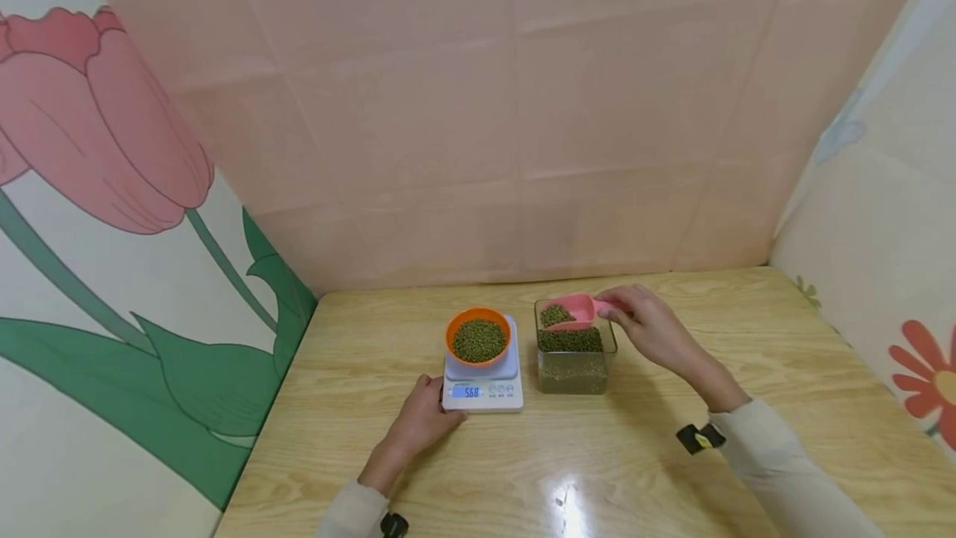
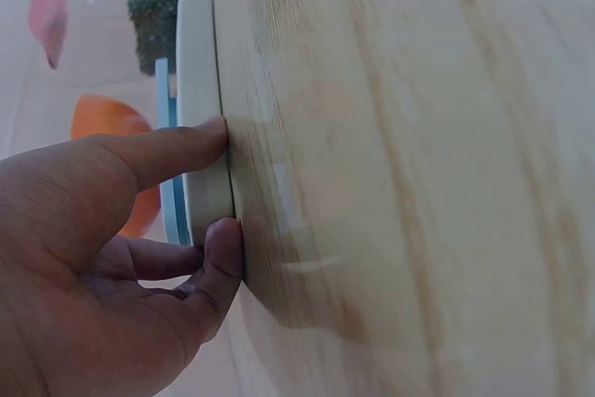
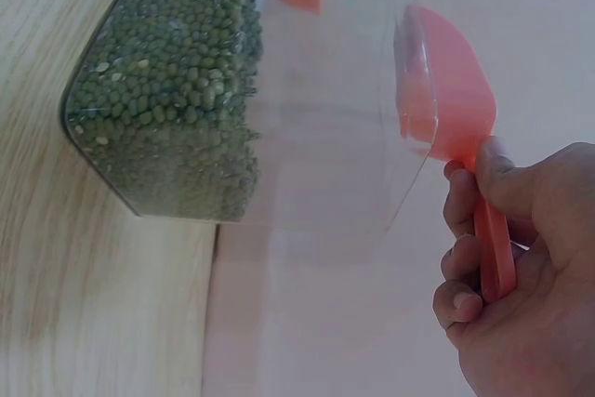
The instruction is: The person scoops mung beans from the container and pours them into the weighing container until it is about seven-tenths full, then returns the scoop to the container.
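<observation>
My right hand grips the handle of a pink scoop, its fingers wrapped round it in the right wrist view. Green mung beans lie in the scoop's front part. The scoop is at rim height over a clear square container, which holds more mung beans. To the left, an orange bowl of mung beans stands on a white kitchen scale, whose lit display seems to read 568. My left hand holds the scale's front left corner, thumb at the front edge and fingers at the side.
The scale and container stand side by side on a wood-grain table. A pinkish covered wall rises behind it, with a tulip-printed panel on the left and a flower-printed panel on the right.
</observation>
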`<state>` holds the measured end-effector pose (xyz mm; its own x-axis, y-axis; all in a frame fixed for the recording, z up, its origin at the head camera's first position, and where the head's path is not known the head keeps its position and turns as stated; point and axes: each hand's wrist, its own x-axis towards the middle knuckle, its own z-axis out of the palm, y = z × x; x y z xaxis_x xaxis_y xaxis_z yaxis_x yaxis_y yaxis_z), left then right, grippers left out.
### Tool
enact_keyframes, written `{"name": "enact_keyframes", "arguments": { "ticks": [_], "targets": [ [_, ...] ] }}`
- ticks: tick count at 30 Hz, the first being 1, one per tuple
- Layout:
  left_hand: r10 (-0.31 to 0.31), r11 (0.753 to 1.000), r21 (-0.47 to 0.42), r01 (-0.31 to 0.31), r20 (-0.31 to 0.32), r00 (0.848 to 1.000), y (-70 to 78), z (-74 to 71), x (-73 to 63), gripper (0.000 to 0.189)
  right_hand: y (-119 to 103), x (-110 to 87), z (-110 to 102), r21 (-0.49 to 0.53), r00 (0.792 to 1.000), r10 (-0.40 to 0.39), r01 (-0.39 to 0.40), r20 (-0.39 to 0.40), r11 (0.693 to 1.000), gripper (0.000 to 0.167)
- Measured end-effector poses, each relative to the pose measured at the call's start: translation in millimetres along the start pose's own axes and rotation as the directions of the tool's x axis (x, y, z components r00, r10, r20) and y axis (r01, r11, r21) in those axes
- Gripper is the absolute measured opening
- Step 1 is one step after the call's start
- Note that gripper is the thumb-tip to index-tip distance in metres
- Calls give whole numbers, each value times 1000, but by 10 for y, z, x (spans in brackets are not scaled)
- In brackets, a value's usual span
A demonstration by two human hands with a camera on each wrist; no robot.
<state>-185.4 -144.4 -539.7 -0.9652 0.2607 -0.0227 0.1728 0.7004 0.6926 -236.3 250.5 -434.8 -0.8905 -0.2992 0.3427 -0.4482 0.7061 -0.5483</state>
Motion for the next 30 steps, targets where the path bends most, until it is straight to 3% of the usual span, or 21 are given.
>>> {"name": "enact_keyframes", "arguments": {
  "ticks": [30],
  "targets": [
    [31, 999, 18, -31, -20, 999, -29, 20, 12, 53, -205, 323, 222, 69, 999, -46, 44, 26, 997, 25]
  ]
}}
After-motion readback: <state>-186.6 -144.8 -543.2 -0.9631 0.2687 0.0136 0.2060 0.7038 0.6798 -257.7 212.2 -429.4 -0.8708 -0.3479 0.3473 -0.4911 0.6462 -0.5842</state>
